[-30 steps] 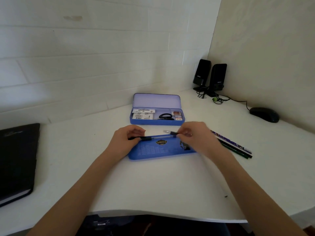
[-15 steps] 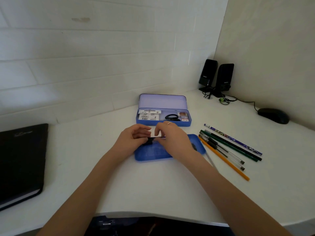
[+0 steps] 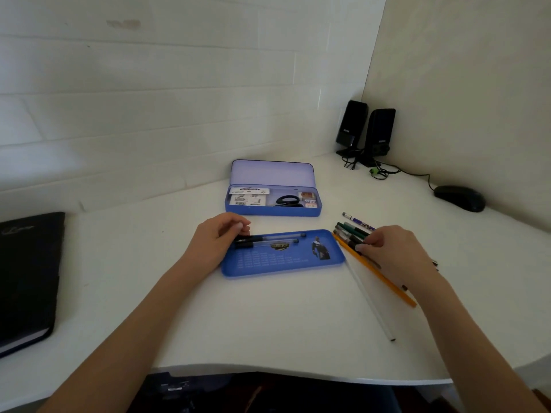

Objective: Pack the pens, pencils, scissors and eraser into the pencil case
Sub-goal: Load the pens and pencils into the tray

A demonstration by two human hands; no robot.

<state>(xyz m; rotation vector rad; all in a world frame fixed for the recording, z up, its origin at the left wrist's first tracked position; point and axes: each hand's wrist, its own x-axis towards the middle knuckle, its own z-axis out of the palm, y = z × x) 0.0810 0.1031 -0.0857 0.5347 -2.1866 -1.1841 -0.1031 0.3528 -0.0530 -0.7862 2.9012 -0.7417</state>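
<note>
The blue pencil case [image 3: 272,210] stands open at the back with its lid up. In it lie black scissors [image 3: 287,201], a white labelled pack [image 3: 249,195] and an eraser [image 3: 310,200]. In front of the case sits a blue tray [image 3: 283,262] holding two clear pens [image 3: 272,240]. My left hand [image 3: 216,241] rests at the tray's left end, its fingers loosely curled over the pens' black caps. My right hand [image 3: 390,251] is on a cluster of pens [image 3: 350,231] right of the tray, fingertips pinching one. An orange pencil [image 3: 387,283] and a white pencil [image 3: 369,302] lie beside them.
A black notebook [image 3: 28,278] lies at the left edge of the white desk [image 3: 238,323]. Two black speakers [image 3: 366,132] with cables stand in the back corner. A black mouse [image 3: 460,198] lies to the right. The desk's curved front edge is close to me.
The pen held by both hands now lies in the tray beside another. My right hand has moved right onto the loose pens, while my left stays at the tray's left end.
</note>
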